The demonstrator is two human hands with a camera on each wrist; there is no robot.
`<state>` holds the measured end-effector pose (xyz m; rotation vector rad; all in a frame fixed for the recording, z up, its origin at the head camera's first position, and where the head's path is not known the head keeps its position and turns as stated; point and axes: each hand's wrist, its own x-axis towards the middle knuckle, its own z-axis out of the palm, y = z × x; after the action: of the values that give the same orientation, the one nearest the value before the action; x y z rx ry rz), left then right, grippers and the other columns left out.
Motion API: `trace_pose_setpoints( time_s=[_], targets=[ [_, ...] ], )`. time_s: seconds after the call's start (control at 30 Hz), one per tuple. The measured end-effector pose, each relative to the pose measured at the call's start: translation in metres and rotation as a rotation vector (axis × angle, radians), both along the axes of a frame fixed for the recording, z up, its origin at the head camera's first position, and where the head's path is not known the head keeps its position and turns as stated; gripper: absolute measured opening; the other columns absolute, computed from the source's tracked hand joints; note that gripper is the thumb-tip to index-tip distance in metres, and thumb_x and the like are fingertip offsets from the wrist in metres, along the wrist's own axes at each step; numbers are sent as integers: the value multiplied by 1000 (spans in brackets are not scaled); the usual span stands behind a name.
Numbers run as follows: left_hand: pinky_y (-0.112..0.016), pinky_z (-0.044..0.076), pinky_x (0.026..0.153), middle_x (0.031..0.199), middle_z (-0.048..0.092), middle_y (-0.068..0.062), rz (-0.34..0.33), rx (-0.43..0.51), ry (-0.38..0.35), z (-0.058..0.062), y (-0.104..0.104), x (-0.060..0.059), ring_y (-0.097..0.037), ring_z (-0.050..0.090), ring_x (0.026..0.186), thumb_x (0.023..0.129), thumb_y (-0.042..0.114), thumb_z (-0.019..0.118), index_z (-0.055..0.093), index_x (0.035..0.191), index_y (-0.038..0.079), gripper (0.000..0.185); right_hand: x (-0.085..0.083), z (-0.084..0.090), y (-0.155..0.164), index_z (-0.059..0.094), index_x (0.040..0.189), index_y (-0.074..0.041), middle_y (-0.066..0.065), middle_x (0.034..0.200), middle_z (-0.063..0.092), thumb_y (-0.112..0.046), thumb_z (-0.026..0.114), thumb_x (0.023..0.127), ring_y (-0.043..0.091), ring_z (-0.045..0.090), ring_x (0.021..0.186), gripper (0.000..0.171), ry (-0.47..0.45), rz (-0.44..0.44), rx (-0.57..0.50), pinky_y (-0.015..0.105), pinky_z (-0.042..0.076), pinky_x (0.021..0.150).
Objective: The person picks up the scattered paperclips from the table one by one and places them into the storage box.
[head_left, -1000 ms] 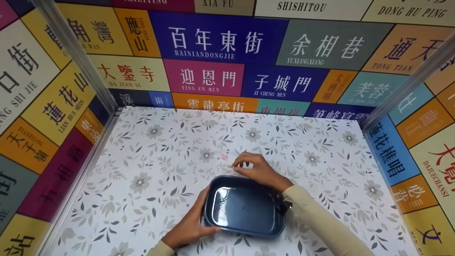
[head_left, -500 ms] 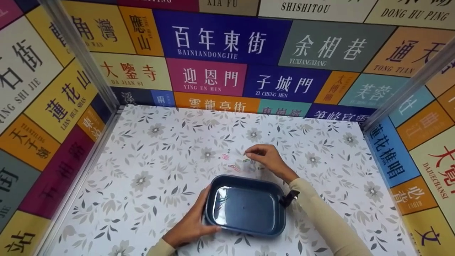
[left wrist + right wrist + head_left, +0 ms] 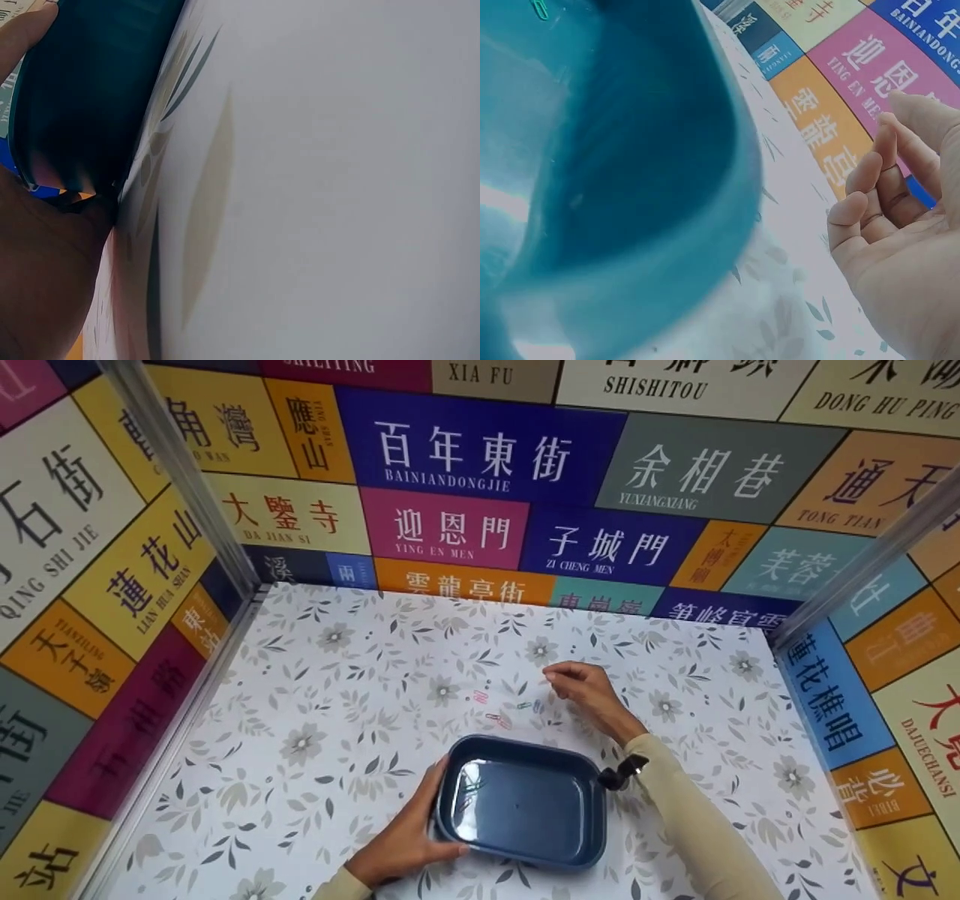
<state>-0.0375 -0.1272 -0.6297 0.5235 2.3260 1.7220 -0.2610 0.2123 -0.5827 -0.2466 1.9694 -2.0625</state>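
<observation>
A dark blue plastic tray [image 3: 525, 861] stands on the table near the front. My left hand [image 3: 401, 840] grips its left side, with the thumb at the front rim; the left wrist view shows the thumb tip on the rim. Behind the tray lie small paper clips: a pink one [image 3: 480, 697], a red one [image 3: 492, 717], a green one [image 3: 524, 706] and a blue one [image 3: 538, 706]. My right hand [image 3: 592, 694] hovers right of them, its fingers loosely bent, with nothing visible between them. A green paper clip [image 3: 540, 9] lies inside the tray.
The table [image 3: 360, 682] has a white floral cover with grey leaves. Panels [image 3: 480, 450] printed with coloured street names rise at the back and both sides. Metal posts [image 3: 199, 502] mark the corners. A black strap [image 3: 624, 772] is on the right wrist.
My right hand has let go of the red paper clip and moved right and slightly up, uncovering the green and blue clips. My left hand stays on the tray.
</observation>
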Motion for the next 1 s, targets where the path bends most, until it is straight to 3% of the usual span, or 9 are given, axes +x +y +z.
trace_pose_setpoints(
  time_s=[0.13,0.27,0.5,0.67,0.83,1.0],
  targets=[
    [-60,18,131,184,16,-3,1,0,20,1,1,0,-35,21,166,80,38,100,5,180,23,138,-3,-1,7,69,130,19,1,81,62,-10,74,106,18,51,75,37,13,-22,0,34,46,71],
    [-64,17,130,184,14,-3,4,4,-10,2,0,1,-34,19,167,79,35,100,4,180,23,139,-5,-8,12,69,130,19,3,81,63,-10,76,106,16,51,73,39,40,-36,31,33,44,69],
    [-61,15,131,184,13,3,-1,6,-45,2,0,1,-27,17,167,78,35,100,4,179,29,140,1,-32,15,76,125,12,12,105,79,-10,78,104,11,60,81,31,151,9,224,25,51,75],
    [-62,14,131,185,13,2,-4,8,-41,1,0,1,-28,16,168,79,35,100,4,180,26,139,5,-44,11,80,122,6,12,95,74,-11,80,102,12,57,77,26,219,10,301,23,49,72],
    [-65,16,131,185,13,-2,-2,10,-15,2,0,2,-34,17,167,81,38,99,5,180,24,137,7,-49,8,84,120,-1,12,102,75,-13,82,101,14,62,88,22,301,32,369,25,51,82],
    [-56,17,133,184,15,-3,-8,17,5,3,0,1,-34,18,167,83,41,98,5,179,27,135,7,-51,5,87,117,-12,4,102,75,-17,85,99,19,59,94,19,375,64,477,30,46,87]
  ],
)
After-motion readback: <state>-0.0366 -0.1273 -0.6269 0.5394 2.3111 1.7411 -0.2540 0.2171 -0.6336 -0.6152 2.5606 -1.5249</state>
